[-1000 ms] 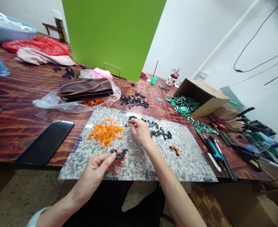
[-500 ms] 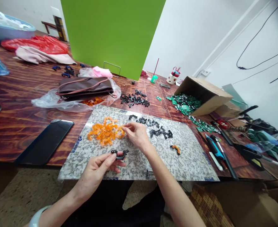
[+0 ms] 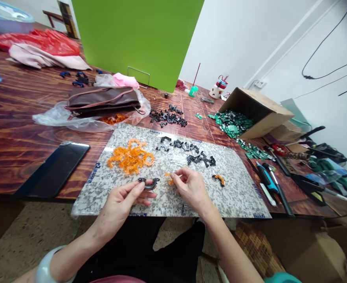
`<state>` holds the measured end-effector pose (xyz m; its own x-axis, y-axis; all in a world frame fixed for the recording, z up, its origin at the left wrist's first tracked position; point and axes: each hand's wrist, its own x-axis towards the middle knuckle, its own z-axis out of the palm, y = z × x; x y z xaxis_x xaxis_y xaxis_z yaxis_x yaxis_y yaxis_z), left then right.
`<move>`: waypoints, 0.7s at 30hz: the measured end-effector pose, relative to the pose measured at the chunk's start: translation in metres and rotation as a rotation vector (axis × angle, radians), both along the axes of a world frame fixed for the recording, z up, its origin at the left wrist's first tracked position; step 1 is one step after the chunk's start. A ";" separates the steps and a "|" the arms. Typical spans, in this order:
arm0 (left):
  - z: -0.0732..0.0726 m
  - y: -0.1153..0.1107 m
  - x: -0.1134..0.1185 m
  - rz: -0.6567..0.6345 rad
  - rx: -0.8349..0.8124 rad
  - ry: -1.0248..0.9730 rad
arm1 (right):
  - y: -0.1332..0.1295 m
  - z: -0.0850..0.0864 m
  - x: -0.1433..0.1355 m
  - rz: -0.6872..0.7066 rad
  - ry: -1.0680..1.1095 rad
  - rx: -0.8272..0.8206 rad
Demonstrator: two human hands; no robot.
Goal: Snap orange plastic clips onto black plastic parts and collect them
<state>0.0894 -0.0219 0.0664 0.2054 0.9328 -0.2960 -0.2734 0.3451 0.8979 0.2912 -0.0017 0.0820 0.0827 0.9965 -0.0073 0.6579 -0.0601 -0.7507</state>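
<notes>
The left hand (image 3: 123,202) pinches a curved black clip (image 3: 148,184) at its fingertips, long axis lying left to right above the speckled mat (image 3: 238,200) on the counter (image 3: 22,129). The right hand (image 3: 192,188) grips a small orange piece (image 3: 170,177) just right of the clip, the two nearly level and close. Half a second ago that right hand was up at the orange pile (image 3: 131,156); it has since drawn back toward the left one

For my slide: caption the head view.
Left hand holds a black clip; right hand pinches an orange piece above the granite board.
</notes>
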 end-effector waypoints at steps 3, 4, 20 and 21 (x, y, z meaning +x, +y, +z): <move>-0.001 0.001 0.001 -0.017 0.012 0.008 | -0.008 0.001 0.006 -0.010 -0.073 0.005; -0.001 0.001 0.001 -0.019 0.011 0.008 | -0.010 0.002 0.009 0.011 -0.117 0.022; 0.000 0.000 0.004 -0.013 0.004 0.019 | -0.012 -0.005 0.036 0.553 -0.387 0.310; -0.001 0.000 0.004 -0.017 0.005 0.018 | -0.014 -0.006 0.036 0.528 -0.367 0.338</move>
<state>0.0932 -0.0218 0.0658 0.2158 0.9309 -0.2947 -0.2514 0.3446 0.9045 0.3273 -0.0155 0.0763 -0.4721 0.8471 0.2441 0.7482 0.5314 -0.3973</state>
